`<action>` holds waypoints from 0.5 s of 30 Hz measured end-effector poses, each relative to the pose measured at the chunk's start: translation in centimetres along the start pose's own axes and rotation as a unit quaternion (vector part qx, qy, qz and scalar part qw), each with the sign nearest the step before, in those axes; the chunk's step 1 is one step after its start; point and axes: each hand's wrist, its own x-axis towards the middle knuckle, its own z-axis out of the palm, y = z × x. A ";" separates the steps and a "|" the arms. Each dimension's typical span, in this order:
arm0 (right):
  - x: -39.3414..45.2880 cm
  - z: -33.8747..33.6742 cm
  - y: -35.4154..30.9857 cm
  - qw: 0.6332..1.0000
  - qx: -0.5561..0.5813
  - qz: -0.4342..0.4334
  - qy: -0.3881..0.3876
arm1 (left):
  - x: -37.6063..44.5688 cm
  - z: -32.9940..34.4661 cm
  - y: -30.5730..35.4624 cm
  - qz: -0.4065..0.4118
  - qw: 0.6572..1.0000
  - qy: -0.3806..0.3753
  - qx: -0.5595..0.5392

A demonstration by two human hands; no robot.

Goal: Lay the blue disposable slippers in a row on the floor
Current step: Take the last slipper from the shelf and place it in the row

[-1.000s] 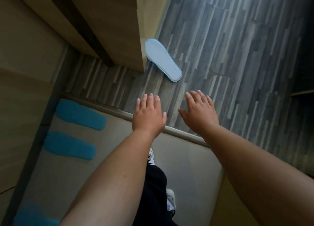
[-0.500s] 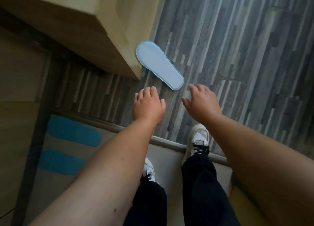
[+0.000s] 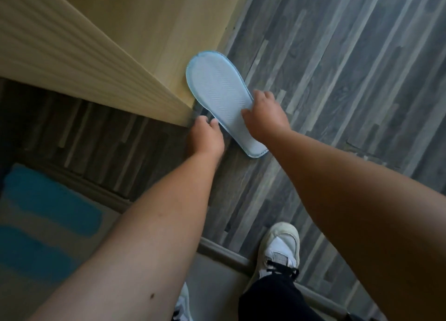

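Grey wood-plank floor [image 3: 350,84] fills the right of the frame, with a pale wooden cabinet [image 3: 144,31] across the upper left. One light blue slipper [image 3: 222,96] lies sole-up at centre frame, its toe end touching the cabinet's foot. Both hands are on it: the right hand [image 3: 265,117] has fingers curled over the slipper's right edge and thumb on the sole, gripping it, while the left hand [image 3: 205,139] touches the left edge (whether it pinches or only steadies, I cannot tell).

At lower left, two deeper blue slippers [image 3: 53,204] lie side by side on a lighter floor beyond a threshold strip [image 3: 224,248], so I judge the row begun and this slipper not yet brought to it. Those two are blurred and the nearer is cut by the frame edge; any further ones are out of view. A white sneaker [image 3: 280,250] stands at the bottom.
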 end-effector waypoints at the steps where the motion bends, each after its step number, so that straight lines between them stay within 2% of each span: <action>1: 0.6 0.3 0.1 1.000 0.013 0.009 0.009 | 0.6 0.3 -0.1 0.003 1.000 0.004 -0.003; 5: 2.3 0.8 0.5 0.995 0.078 0.065 0.023 | 2.1 1.3 -0.2 0.030 0.999 0.001 0.035; 9: 2.1 -0.3 0.4 0.993 0.092 0.078 0.017 | 2.0 1.0 0.7 0.023 1.000 -0.010 0.013; 12: -0.2 -2.3 1.1 0.989 0.114 0.097 0.010 | -0.1 0.2 1.3 0.034 0.998 -0.036 -0.037; 15: -4.1 -4.5 1.7 0.979 0.158 0.132 0.014 | -3.9 -1.3 1.6 0.049 0.996 -0.062 -0.034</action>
